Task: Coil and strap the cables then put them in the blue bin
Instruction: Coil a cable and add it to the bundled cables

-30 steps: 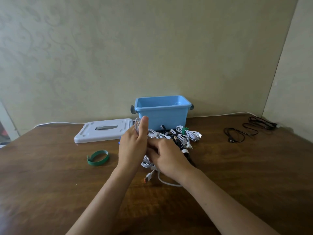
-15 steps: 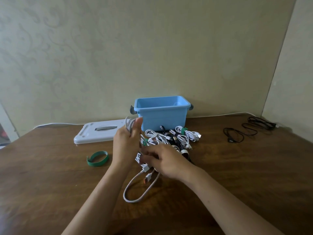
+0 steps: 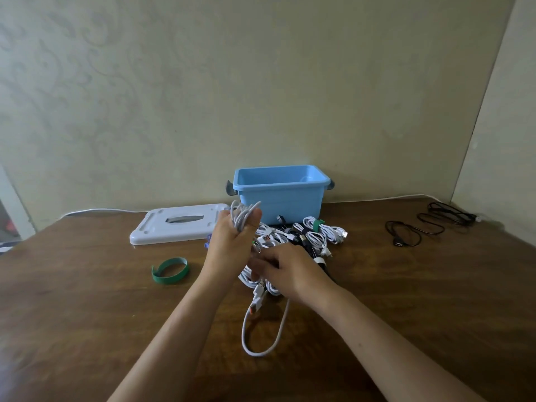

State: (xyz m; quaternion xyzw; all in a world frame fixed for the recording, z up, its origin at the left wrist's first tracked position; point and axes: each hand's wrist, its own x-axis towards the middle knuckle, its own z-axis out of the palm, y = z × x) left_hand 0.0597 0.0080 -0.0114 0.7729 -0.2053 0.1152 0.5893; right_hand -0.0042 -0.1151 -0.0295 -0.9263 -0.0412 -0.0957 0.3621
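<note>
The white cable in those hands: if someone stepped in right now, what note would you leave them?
Left hand grips the white cable coil, upright. Right hand feeds its loose tail, which loops on the table.
Blue bin looks empty; cable pile sits in front of it; green strap lies to the left.
Left: finish coiling, strap it, bin it, then do the pile and the black cables.

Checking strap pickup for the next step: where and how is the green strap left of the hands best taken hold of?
Pinch the green strap across its band from above, probably at the near arc. It stands on edge on the table as an open loop, apart from the white lid and the cable pile, so a finger fits inside the loop.
</note>
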